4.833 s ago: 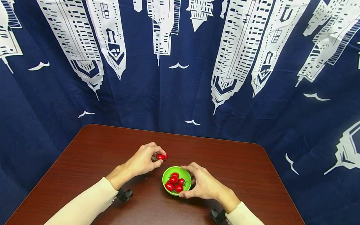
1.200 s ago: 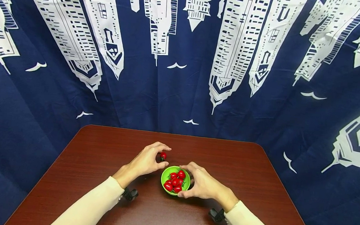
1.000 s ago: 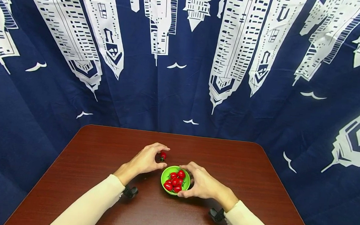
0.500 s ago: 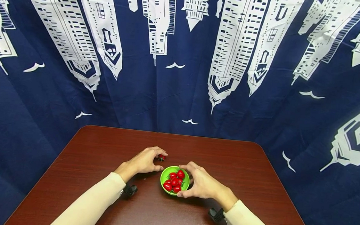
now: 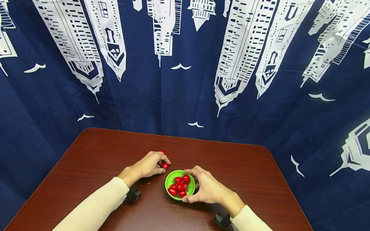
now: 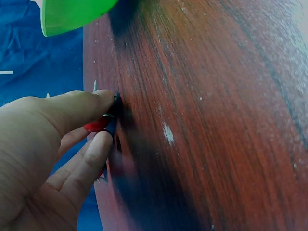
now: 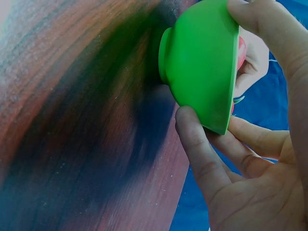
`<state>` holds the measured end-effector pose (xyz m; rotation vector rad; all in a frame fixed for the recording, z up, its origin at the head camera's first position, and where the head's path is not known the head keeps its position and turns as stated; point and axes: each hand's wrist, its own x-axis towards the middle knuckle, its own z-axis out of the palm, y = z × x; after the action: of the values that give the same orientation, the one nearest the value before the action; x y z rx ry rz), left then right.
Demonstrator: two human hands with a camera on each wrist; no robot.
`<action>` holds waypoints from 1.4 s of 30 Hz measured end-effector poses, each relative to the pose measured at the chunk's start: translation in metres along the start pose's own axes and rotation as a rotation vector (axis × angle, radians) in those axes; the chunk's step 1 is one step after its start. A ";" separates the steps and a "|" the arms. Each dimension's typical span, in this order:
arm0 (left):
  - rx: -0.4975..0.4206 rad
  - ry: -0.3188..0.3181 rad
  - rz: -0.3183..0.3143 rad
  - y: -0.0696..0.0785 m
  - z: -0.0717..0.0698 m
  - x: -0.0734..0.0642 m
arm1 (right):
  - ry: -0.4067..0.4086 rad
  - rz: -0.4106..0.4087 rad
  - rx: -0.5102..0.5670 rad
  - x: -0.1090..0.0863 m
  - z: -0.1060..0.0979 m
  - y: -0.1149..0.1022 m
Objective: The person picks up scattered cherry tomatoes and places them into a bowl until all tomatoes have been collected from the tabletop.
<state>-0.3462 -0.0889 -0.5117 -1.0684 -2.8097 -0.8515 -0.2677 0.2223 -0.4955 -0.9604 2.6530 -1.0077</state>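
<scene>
My left hand (image 5: 147, 164) is low over the table, thumb and fingertips pinching a small red cherry tomato (image 5: 165, 166). In the left wrist view this tomato (image 6: 96, 124) shows between thumb and fingers, partly hidden by them. Just beyond the hand's knuckles, a second cherry tomato (image 5: 163, 152) peeks out. To the right, a small green bowl (image 5: 170, 179) contains several red tomatoes (image 5: 179, 186) with green stems. My right hand (image 5: 210, 189) holds the bowl's right side, its thumb at the near rim and fingers at the far rim.
Both hands work over a reddish-brown wooden table (image 5: 232, 169) with rounded far corners. A dark blue cloth (image 5: 179, 100) printed with white buildings and birds hangs behind it. A dark wrist camera (image 5: 133, 195) sits under the left wrist, another camera (image 5: 222, 220) under the right.
One more tomato lies in the bowl than in the earliest frame. The left hand, spread around a tomato a second ago, has lowered and closed its fingertips on one. The right hand stays at the bowl.
</scene>
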 end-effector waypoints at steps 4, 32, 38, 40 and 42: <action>-0.030 -0.002 -0.018 0.000 -0.001 0.000 | 0.002 -0.004 -0.002 0.000 0.000 0.000; -0.054 0.049 0.006 0.003 -0.006 -0.007 | 0.007 -0.009 0.005 -0.001 0.001 0.001; -0.041 0.067 0.029 0.003 -0.009 -0.009 | 0.008 -0.010 -0.002 0.000 0.001 0.000; -0.043 0.073 0.035 0.003 -0.010 -0.010 | 0.009 -0.014 -0.007 0.000 0.001 0.001; -0.042 0.078 0.041 0.003 -0.011 -0.012 | 0.011 -0.021 -0.014 0.000 0.001 0.001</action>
<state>-0.3373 -0.1003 -0.5032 -1.0696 -2.7088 -0.9306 -0.2679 0.2221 -0.4965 -0.9902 2.6683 -1.0030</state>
